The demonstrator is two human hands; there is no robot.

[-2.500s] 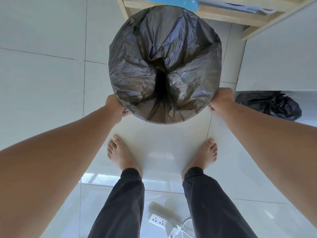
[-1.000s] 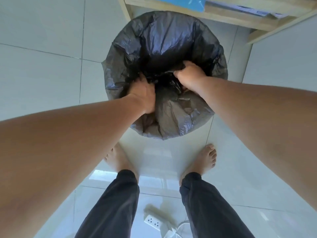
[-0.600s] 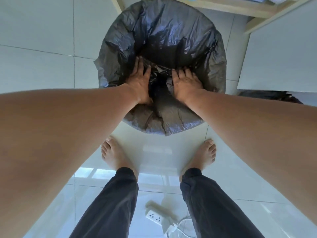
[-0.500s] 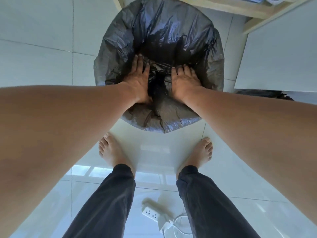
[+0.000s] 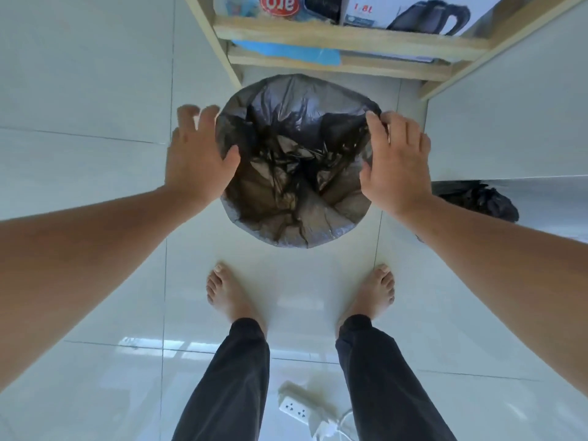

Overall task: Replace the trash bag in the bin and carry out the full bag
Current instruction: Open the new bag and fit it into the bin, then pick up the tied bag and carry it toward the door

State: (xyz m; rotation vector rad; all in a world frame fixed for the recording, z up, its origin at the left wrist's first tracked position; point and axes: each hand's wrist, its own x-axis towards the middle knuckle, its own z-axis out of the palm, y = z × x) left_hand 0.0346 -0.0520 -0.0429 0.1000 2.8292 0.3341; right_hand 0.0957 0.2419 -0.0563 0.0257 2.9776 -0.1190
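Note:
A round bin stands on the floor in front of my feet, lined with a grey-black trash bag [image 5: 286,218] whose edge is folded over the rim. The bag's inside sags down into the bin in creases. My left hand [image 5: 194,160] is at the bin's left rim, fingers spread, thumb against the bag's edge. My right hand [image 5: 397,160] is at the right rim, fingertips touching the folded bag edge. A full black bag [image 5: 480,198] lies on the floor to the right, partly hidden behind my right arm.
A wooden shelf [image 5: 346,36] with boxes and blue plastic stands just behind the bin. A white wall panel [image 5: 509,122] is on the right. A white power strip [image 5: 294,409] with its cord lies on the tiles behind my feet.
Both hands have come out of the bin's middle, where they pressed the bag down, and moved out to the left and right rim. The view has risen, showing the shelf.

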